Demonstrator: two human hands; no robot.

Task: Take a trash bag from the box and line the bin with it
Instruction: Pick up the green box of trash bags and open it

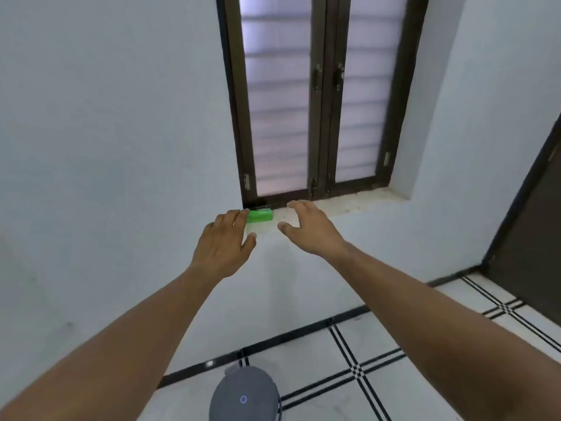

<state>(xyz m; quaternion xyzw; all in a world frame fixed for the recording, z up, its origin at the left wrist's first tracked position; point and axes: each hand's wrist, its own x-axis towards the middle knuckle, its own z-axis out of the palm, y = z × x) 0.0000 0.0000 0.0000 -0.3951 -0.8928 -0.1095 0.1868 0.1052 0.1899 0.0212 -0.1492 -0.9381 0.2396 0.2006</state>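
Observation:
A small green box lies on the stone window sill at its left end, close to the window frame. My left hand reaches up to it with fingers apart; the fingertips touch or overlap the box's left end. My right hand hovers just right of the box, open, with thumb and fingers spread and nothing in it. On the floor below stands a grey bin with a closed domed lid and a small round button on top; its body is cut off by the frame's bottom edge.
A dark-framed window with frosted panes rises above the sill. White walls stand on both sides. A dark door is at the right. The floor is white tile with black stripes.

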